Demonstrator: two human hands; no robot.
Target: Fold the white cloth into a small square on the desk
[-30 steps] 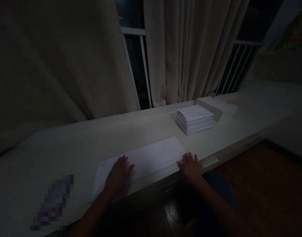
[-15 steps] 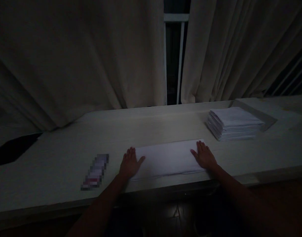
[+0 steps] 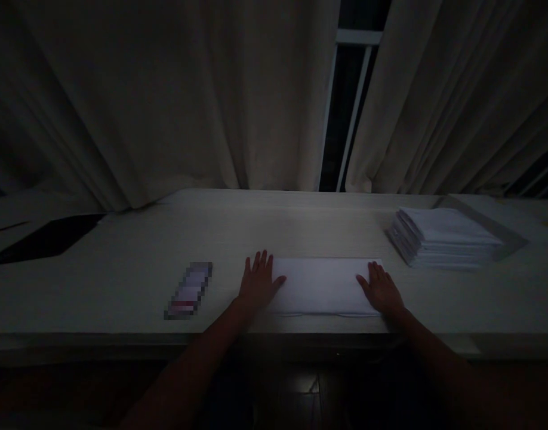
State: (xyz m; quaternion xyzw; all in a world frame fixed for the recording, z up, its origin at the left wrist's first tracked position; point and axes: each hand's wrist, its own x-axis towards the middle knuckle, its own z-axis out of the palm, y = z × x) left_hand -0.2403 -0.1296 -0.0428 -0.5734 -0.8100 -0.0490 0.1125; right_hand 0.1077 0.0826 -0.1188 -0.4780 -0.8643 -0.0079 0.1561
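Head view, your left hand: your left hand [image 3: 258, 285] lies palm down, fingers spread, with the thumb reaching over the left end of the folded white cloth [image 3: 321, 286].
Your right hand: your right hand [image 3: 382, 294] is also palm down on the cloth's right end, its thumb held away from the other fingers, which sit closer together.
Folded cloth: it lies flat as a long strip between your hands, near the front edge of the pale countertop [image 3: 274, 227].
Cloth stack: beyond your right hand, apart from the strip, stands a stack of folded white cloths [image 3: 455, 230].
Left of you: a pixelated, oblong item [image 3: 190, 291] lies near your left hand; farther off is a flat black item [image 3: 59, 237], too dark to identify.
Behind the counter: beige curtains [image 3: 256, 95] hang, parted at a dark window with a white railing [image 3: 358, 37].
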